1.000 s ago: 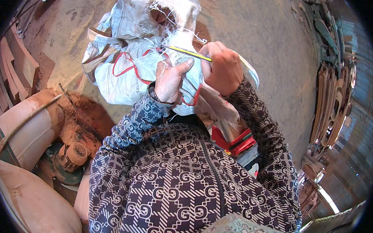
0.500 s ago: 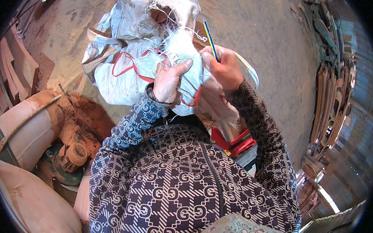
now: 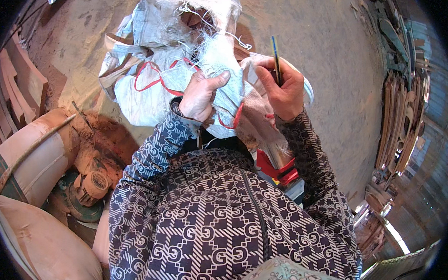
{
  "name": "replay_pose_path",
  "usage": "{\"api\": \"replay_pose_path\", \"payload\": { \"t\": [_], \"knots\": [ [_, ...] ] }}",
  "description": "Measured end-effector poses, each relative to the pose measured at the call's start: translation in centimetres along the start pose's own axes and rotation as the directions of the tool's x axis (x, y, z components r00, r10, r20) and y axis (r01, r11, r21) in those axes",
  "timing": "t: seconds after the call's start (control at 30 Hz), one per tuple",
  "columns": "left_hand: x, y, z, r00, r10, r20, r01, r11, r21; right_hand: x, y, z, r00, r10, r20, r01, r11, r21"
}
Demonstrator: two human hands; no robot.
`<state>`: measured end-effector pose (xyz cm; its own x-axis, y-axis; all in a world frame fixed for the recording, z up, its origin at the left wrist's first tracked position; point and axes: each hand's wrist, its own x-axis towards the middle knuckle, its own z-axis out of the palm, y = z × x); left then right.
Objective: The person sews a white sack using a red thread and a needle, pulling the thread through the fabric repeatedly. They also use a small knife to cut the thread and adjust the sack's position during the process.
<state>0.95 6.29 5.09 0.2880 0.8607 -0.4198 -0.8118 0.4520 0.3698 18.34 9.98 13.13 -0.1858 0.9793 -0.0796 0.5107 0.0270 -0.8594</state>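
A worn white woven sack (image 3: 150, 93) with frayed edges and a ragged hole (image 3: 196, 19) lies before me. My left hand (image 3: 200, 95) grips a piece of its fabric, thumb on top. Off to its right, my right hand (image 3: 283, 87) is closed around a thin blue-and-yellow pencil-like stick (image 3: 275, 49), which points up and away from me. Its lower end is hidden in my fingers. A red cord (image 3: 154, 78) loops over the sack, and loose white threads (image 3: 243, 41) stick out near the hole.
Dusty stuffed sacks (image 3: 36, 153) and a motor-like machine (image 3: 91, 186) stand at the left. Wooden boards (image 3: 22, 78) lean at the far left; more wood pieces (image 3: 394, 123) stack along the right. Something red (image 3: 275, 168) sits beside my right forearm.
My right hand has moved right and slightly nearer to me, away from the left hand, taking the stick with it. The left hand keeps nearly the same place on the sack.
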Motion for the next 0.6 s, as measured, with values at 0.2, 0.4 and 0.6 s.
{"api": "replay_pose_path", "payload": {
  "t": [0.2, 0.4, 0.6],
  "knots": [
    [0.2, 0.2, -0.1, 0.998, -0.051, 0.045, 0.049, 0.998, 0.039, 1.2, 0.4, 0.2, 0.942, -0.328, 0.079, 0.337, 0.906, -0.256],
    [0.5, 0.3, -0.1, 0.999, -0.01, 0.033, 0.007, 0.997, 0.074, 1.7, -0.6, 0.5, 0.965, -0.14, 0.22, 0.222, 0.884, -0.411],
    [-0.1, 0.3, -0.7, 1.0, -0.018, -0.002, 0.018, 0.997, 0.077, 1.9, 0.6, 0.2, 0.936, 0.08, 0.342, -0.051, 0.994, -0.093]
  ]
}}
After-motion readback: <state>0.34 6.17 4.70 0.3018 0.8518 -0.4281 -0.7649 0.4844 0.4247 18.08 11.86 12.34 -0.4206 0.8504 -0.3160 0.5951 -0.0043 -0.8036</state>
